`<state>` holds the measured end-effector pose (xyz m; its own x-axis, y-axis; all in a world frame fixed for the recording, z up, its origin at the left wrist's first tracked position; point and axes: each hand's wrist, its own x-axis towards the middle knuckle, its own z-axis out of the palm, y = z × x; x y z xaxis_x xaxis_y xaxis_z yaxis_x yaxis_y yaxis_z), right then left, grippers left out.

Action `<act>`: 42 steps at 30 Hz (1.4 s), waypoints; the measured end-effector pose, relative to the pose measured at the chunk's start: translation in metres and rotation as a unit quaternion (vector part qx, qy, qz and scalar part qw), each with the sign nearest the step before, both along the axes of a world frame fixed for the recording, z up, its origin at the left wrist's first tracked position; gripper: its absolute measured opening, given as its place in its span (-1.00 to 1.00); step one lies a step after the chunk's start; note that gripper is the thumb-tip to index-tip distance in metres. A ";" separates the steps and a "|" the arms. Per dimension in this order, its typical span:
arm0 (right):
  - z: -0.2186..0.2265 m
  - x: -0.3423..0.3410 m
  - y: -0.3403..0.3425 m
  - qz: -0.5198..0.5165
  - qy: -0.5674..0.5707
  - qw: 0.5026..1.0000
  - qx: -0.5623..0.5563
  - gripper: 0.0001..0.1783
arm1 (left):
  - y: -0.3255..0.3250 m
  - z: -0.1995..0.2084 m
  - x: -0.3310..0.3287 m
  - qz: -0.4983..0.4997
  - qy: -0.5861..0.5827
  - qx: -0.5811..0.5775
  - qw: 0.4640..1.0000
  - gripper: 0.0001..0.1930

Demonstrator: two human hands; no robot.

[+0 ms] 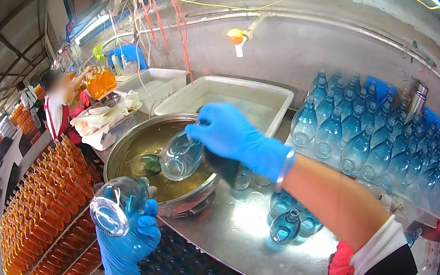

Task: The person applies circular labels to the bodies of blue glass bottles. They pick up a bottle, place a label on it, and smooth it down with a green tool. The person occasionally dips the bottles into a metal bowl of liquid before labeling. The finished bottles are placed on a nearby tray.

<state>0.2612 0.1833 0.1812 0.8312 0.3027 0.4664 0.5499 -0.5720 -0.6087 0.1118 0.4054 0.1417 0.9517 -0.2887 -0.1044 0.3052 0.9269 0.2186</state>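
Observation:
My left hand (pixel 125 245), in a blue glove, is closed around a clear glass bottle (pixel 111 215), its round base tipped up toward me. My right hand (pixel 233 132), also gloved in blue, grips a second clear bottle (pixel 182 160) near its narrow end. That bottle is tilted over a wide metal basin (pixel 187 202) of murky yellowish liquid. A dark green rounded object (pixel 150 165) shows in the liquid beside it. Below my right hand is a dark shape (pixel 224 168) I cannot make out.
Several bluish bottles (pixel 286 227) stand on the metal table (pixel 228 233), with dense rows (pixel 359 134) at right. White tubs (pixel 279 97) stand behind the basin. Orange-filled bottles (pixel 48 203) are stacked at left, near a person in a red apron (pixel 57 113). More bottles (pixel 189 273) stand below the table edge.

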 end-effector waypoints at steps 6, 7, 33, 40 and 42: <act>-0.040 0.015 0.031 -0.011 0.094 0.994 -0.057 -0.63 | -0.021 0.002 -0.012 0.038 -0.004 0.083 0.996 -0.36; -0.043 0.017 0.030 -0.012 0.106 0.992 -0.062 -0.62 | -0.023 -0.003 -0.013 0.037 -0.029 0.102 0.994 -0.36; -0.116 -0.364 -0.264 -0.225 0.250 0.873 0.354 -0.36 | -0.363 -0.107 -0.089 -0.383 -0.178 0.124 0.898 -0.35; -0.165 -0.380 -0.285 -0.375 0.224 0.853 0.284 -0.25 | -0.418 -0.161 -0.095 -0.211 -0.347 0.377 0.832 -0.60; -0.167 -0.375 -0.287 -0.378 0.229 0.845 0.303 -0.30 | -0.419 -0.155 -0.100 -0.221 -0.342 0.415 0.813 -0.54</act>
<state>-0.1135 -0.1038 0.0146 0.8158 -0.5732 -0.0771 -0.2049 -0.1617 -0.9653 0.0120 -0.0138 -0.0129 0.6911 -0.7191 0.0724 0.1114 0.2050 0.9724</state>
